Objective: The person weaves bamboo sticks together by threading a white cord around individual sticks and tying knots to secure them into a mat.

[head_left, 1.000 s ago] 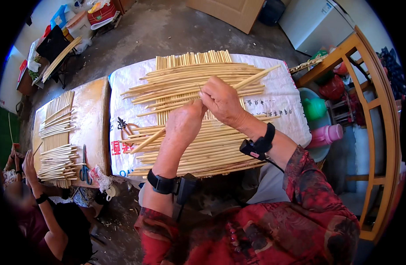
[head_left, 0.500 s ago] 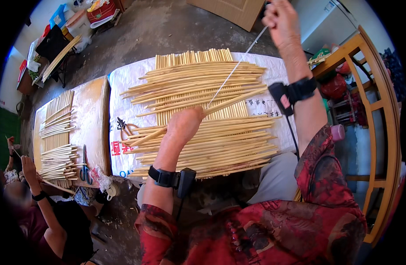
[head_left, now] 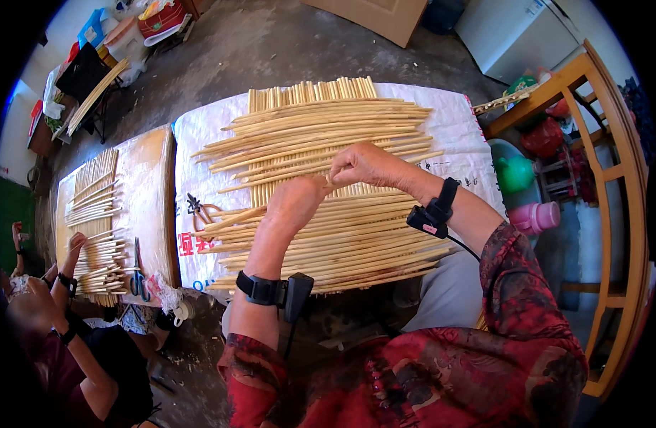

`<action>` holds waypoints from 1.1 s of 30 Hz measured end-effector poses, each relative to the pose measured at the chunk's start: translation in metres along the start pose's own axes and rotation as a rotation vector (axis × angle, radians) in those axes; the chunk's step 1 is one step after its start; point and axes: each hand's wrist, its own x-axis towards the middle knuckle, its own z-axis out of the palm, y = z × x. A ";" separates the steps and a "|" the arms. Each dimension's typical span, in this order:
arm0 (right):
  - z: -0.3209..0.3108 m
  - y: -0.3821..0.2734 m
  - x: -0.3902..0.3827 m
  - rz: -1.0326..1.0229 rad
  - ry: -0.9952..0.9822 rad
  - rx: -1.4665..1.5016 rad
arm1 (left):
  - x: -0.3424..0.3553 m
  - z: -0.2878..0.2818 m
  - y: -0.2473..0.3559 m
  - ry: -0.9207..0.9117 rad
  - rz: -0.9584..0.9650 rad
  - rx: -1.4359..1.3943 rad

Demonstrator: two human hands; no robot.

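Observation:
Over the middle of the stalk mat, my left hand [head_left: 293, 202] is closed around a pale yellow stalk [head_left: 231, 223], whose end sticks out to its left. My right hand [head_left: 363, 165] is curled into a pinch directly beside it, knuckles up, near the same stalk. What its fingers hold is hidden. Beneath both hands lies a mat of stalks, with upright stalks [head_left: 313, 91] crossed by an upper group of long stalks [head_left: 328, 130] and a lower group [head_left: 342, 239]. The crossing point between my hands is covered by my fingers.
Pliers-like cutters [head_left: 210, 212] lie left of the mat on the white sheet [head_left: 442, 107]. At the left table, a person [head_left: 74, 357] works on a similar stalk mat [head_left: 92, 246] beside scissors [head_left: 137, 274]. A wooden chair frame [head_left: 617, 214] and pink container [head_left: 536, 217] stand at right.
My right hand has come down from high at the upper right, where it held a white string taut, to beside my left hand. The string no longer shows. My left hand stays nearly in place.

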 end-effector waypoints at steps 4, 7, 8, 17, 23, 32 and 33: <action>0.004 0.000 0.001 -0.073 0.070 0.043 | 0.000 0.004 -0.006 0.003 0.003 0.019; 0.008 0.011 0.001 -0.026 0.253 0.028 | 0.007 0.004 -0.002 -0.049 -0.031 0.066; 0.005 0.009 0.002 -0.042 0.331 0.051 | 0.007 0.007 -0.006 -0.034 -0.022 0.059; 0.011 0.021 0.015 0.057 0.465 0.214 | 0.009 0.026 -0.025 -0.010 0.007 0.009; 0.021 0.036 0.028 0.032 0.538 0.213 | 0.009 0.028 -0.027 -0.057 0.039 -0.057; 0.017 0.048 0.031 0.122 0.606 0.181 | 0.029 0.024 -0.031 -0.233 0.049 0.166; 0.017 0.046 0.033 0.136 0.607 0.172 | 0.026 0.023 -0.032 -0.200 0.068 0.171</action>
